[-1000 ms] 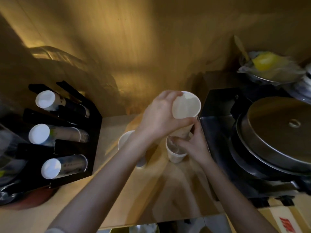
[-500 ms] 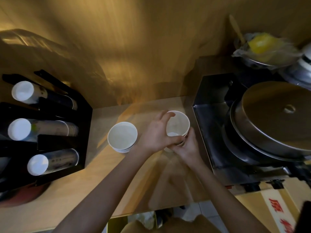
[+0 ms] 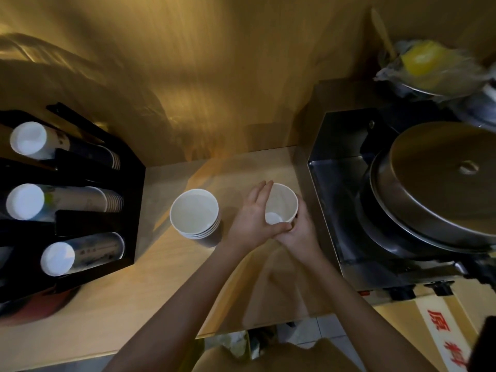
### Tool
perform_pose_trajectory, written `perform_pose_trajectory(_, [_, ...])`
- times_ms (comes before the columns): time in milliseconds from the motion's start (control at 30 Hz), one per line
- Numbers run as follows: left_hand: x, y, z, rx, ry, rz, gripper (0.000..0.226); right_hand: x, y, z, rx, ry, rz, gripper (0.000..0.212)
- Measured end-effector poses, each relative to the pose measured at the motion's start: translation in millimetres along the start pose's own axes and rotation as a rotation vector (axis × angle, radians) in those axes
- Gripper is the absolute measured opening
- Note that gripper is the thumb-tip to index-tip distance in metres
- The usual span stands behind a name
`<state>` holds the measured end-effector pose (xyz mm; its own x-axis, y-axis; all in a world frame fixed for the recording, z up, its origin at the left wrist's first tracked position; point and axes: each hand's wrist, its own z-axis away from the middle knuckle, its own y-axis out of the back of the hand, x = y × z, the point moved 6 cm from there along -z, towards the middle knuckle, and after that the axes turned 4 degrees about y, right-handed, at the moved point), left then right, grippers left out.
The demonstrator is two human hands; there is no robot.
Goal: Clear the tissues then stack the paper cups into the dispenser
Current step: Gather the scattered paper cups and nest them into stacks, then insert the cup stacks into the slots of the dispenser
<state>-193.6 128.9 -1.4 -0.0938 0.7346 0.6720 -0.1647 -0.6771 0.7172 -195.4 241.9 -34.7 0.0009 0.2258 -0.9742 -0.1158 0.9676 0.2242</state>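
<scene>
A white paper cup (image 3: 283, 204) stands upright on the wooden counter (image 3: 134, 291), near the steel appliance. My left hand (image 3: 252, 220) wraps its left side with the fingers stretched up along the rim. My right hand (image 3: 300, 232) cups it from the lower right. A short stack of several nested white cups (image 3: 196, 214) stands just left of my hands, untouched. At the far left a black cup dispenser (image 3: 80, 224) holds three horizontal rows of cups, bases facing me. No tissue is visible on the counter.
A steel appliance (image 3: 335, 210) with a large round lid (image 3: 442, 183) fills the right side. Behind it sits a bowl wrapped in plastic with something yellow (image 3: 424, 63). A cardboard box (image 3: 442, 331) with red characters lies at the lower right. A wooden wall rises behind the counter.
One second ago my left hand held the cup raised above another cup; it has come down and now sits low on the counter between both hands. The view shifted right.
</scene>
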Motion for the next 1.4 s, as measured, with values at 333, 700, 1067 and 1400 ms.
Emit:
perform_pose_trajectory(333, [1.4,5.2,2.5,0.012,0.067,0.043,0.097,54.2,-11.2,29.5,0.058,-0.826,-0.648,0.013])
perform_pose_trajectory(700, [38.1,74.4,65.7,0.3,-0.165,0.184,0.094,-51.8,-31.7,47.1,-0.045,-0.734,-1.095,0.055])
perform_pose_trajectory(1067, [-20.0,189.0,163.3,0.45,-0.239,0.131,0.105,-159.8,-134.9,69.3,-0.352,-0.491,-0.952,0.05])
perform_pose_trajectory(1400, [-175.2,261.3,243.3,0.485,0.194,0.772,0.038,-208.7,-249.3,93.8,-0.361,-0.06,-0.5,0.046])
